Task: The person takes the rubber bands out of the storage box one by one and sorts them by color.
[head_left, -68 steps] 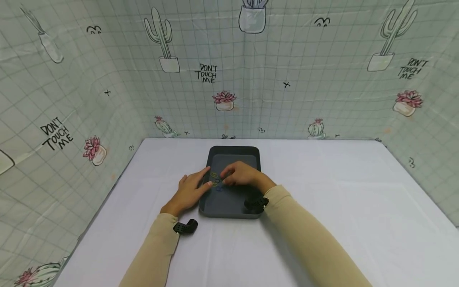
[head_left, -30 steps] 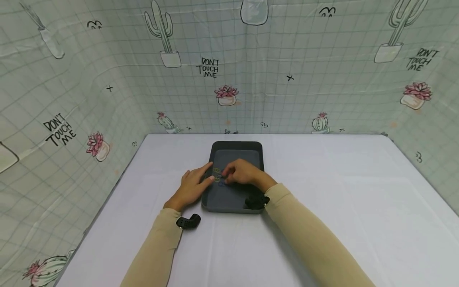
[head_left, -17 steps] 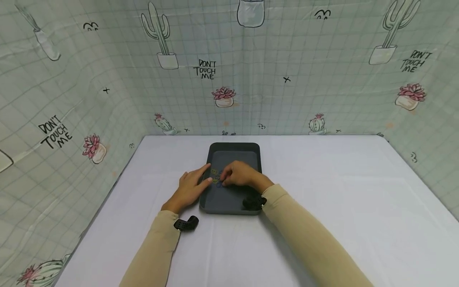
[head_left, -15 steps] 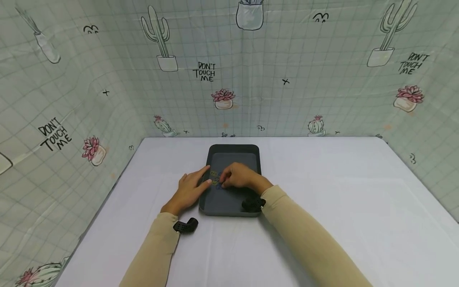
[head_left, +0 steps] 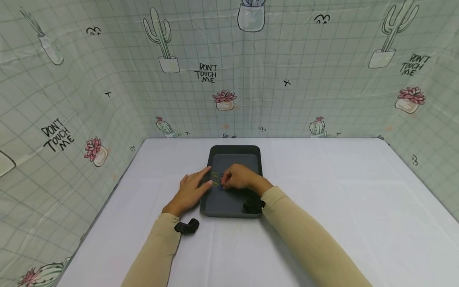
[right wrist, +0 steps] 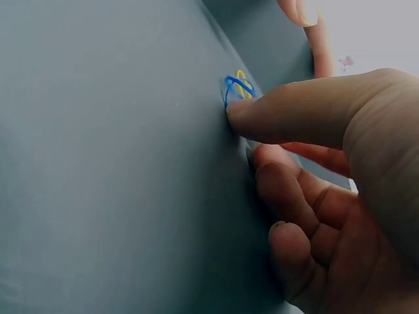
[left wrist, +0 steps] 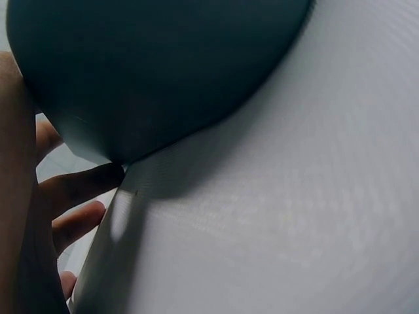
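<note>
In the head view a dark grey tray (head_left: 229,213) lies on the white table. Several thin rubber bands, including a yellow one (head_left: 214,174) and a blue one (head_left: 220,188), sit on the left half of its floor. My left hand (head_left: 189,190) rests at the tray's left side, thumb and index finger spread over the rim; its fingers (left wrist: 82,186) reach along the tray's outer edge. My right hand (head_left: 241,176) bends over the tray, pinching at the blue rubber band (right wrist: 230,80). Its thumb tip touches the band; the index fingertip is hidden behind. A yellow rubber band (right wrist: 240,73) overlaps the blue one.
A white cloth table (head_left: 322,191) spreads on all sides of the tray. Behind and beside it hangs a checked curtain (head_left: 272,107) with cactus prints. A black wrist camera (head_left: 254,204) on the right arm hangs low over the tray's near right corner.
My right thumb and index finger have drawn together and moved slightly towards me, onto the near blue rubber band. The left hand stays at the tray's side. The head view shifts slightly.
</note>
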Tool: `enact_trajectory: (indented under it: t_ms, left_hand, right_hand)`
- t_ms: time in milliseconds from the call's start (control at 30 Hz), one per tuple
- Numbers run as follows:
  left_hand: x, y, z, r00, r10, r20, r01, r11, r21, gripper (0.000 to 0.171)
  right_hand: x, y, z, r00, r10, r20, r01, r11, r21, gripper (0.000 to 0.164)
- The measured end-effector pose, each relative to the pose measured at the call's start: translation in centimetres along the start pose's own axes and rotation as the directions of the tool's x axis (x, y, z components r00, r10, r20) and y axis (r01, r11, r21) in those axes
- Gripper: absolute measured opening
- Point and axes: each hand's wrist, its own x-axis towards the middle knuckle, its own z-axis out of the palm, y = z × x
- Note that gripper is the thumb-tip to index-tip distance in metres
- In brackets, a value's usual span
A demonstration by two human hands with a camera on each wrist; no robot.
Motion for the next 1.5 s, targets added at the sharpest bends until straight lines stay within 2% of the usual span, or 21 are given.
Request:
enact_trajectory:
  t_ms: [233,433,900,1500]
  left_hand:
    - [0.0,-0.1,0.0,1.0,-0.002,-0.004,0.002,1.0,0.007,0.061]
    - [0.1,-0.1,0.0,1.0,-0.006,-0.003,0.006,1.0,0.012,0.061]
    - [0.0,0.1,-0.2,1.0,-0.001,-0.001,0.001,1.0,0.026,0.061]
    - [0.2,-0.3,0.0,1.0,0.006,-0.004,-0.006,0.999,0.032,0.062]
  right_hand:
    - [0.2,-0.2,0.0,1.0,-0.015,0.007,0.016,0.999,-0.04,0.011]
    - [0.2,-0.1,0.0,0.999,-0.028,-0.018,0.027,0.998,-0.065,0.007]
    - [0.3,0.6,-0.2,0.997,0.007,-0.078,-0.003,0.999,0.051,0.006]
    - [0.2,1.3,0.2,0.985,0.049,-0.167,-0.016,0.981,0.194,0.007]
